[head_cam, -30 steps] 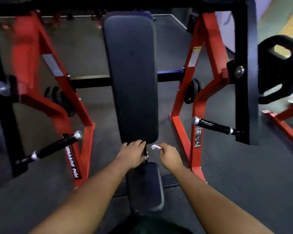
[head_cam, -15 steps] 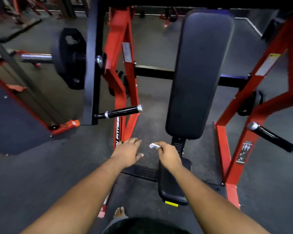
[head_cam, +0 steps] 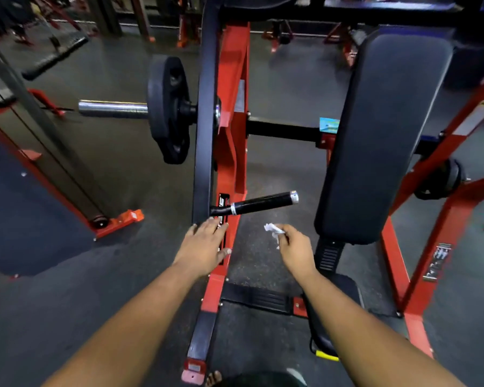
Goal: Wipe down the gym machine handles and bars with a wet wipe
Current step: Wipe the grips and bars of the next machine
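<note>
A red and black press machine fills the view. Its left black handle (head_cam: 259, 203), capped in silver, sticks out to the right from the black lever arm (head_cam: 204, 129). My left hand (head_cam: 204, 247) stretches out flat with straight fingers just below the handle's base, its fingertips near the lever arm. My right hand (head_cam: 295, 250) pinches a crumpled white wet wipe (head_cam: 273, 230) a little below and right of the handle's tip, apart from it.
A black weight plate (head_cam: 166, 110) sits on a chrome sleeve (head_cam: 112, 108) left of the lever arm. The tall black back pad (head_cam: 380, 135) and seat (head_cam: 336, 311) stand at right. The red frame (head_cam: 234, 107) surrounds them. Another red machine (head_cam: 39, 169) is at far left.
The view has swung left, bringing the left handle and weight plate to the centre. My left hand came off the pad's bottom edge and both hands moved toward the left handle; the wipe stays in my right hand.
</note>
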`<state>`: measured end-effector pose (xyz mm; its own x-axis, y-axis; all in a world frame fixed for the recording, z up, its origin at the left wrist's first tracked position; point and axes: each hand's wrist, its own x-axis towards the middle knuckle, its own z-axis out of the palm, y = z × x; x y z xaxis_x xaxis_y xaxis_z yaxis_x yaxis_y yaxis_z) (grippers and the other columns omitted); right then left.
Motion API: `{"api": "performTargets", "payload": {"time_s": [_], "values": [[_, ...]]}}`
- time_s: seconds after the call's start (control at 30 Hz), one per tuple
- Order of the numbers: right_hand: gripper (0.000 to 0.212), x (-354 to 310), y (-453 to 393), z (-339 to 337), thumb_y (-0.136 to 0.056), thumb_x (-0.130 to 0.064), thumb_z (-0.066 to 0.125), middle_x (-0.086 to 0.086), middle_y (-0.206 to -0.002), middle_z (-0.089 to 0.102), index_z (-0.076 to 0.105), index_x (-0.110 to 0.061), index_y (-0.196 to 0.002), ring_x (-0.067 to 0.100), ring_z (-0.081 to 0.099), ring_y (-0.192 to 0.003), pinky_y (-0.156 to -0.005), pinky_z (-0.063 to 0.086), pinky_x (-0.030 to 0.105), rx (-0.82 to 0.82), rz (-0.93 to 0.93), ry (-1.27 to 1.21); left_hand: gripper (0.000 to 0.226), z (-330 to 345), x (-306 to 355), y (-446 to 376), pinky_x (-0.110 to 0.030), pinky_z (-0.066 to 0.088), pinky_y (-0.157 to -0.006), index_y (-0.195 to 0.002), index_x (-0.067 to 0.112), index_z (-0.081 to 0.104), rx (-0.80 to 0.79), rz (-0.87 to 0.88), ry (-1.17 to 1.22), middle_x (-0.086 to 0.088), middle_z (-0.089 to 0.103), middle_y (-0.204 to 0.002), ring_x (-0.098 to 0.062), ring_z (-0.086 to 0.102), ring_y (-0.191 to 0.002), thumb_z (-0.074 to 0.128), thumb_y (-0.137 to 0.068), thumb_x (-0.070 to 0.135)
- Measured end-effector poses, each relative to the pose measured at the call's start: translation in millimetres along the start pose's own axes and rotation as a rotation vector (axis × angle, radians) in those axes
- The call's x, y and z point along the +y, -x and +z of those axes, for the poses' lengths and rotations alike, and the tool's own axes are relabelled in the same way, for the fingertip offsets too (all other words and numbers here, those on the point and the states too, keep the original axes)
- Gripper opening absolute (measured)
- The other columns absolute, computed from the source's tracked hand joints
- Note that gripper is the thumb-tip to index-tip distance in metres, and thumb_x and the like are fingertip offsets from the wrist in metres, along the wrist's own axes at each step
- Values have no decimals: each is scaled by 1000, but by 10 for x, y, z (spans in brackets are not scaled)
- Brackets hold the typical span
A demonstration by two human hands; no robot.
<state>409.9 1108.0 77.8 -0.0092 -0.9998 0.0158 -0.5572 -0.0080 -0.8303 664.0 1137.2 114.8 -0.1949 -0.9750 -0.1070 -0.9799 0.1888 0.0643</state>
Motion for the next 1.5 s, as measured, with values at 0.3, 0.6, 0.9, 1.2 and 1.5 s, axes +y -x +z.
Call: {"api": "performTargets", "payload": {"time_s": [0.3,0.6,0.9,1.2,1.5], "values": [[40,-404,-727,-92,-101,-4,49,1,-135,65,62,-22,-134,20,58,-128,-105,47,39,303,-131,322,77,-194,-555,-632,-55,8,-128,-163,21,18,60,161,-82,-2,6,-173,-20,0,-160,50,-102,54],[80,-416,-759,773,-86,17,42,12,-168,16,27,-14,-158,26,3,-157,-128,1,40,-144,-211,771,84,-4,-992,-1010,-62,3,-125,-164,17,21,90,238,-270,-5,-3,-173,-23,-9,-159,55,-98,56],[53,-391,-876,359,-94,12,50,-5,-148,53,64,-18,-135,16,46,-141,-121,32,33,445,-109,83,80,-70,-1142,-1372,-62,6,-125,-160,15,33,223,433,-351,-9,11,-172,-24,3,-159,50,-98,63],[51,-225,-901,1145,-86,10,55,7,-147,54,62,-13,-132,30,38,-147,-123,20,50,265,-109,524,77,55,-1358,-1628,-64,6,-124,-157,13,42,348,660,-313,-10,22,-170,-27,10,-159,44,-99,64],[45,-615,-769,1151,-97,2,47,1,-145,56,63,-14,-136,20,47,-139,-119,34,45,494,-12,353,83,26,-1426,-1648,-66,-6,-123,-163,10,21,264,742,-353,-10,10,-172,-28,1,-160,29,-102,66]]}}
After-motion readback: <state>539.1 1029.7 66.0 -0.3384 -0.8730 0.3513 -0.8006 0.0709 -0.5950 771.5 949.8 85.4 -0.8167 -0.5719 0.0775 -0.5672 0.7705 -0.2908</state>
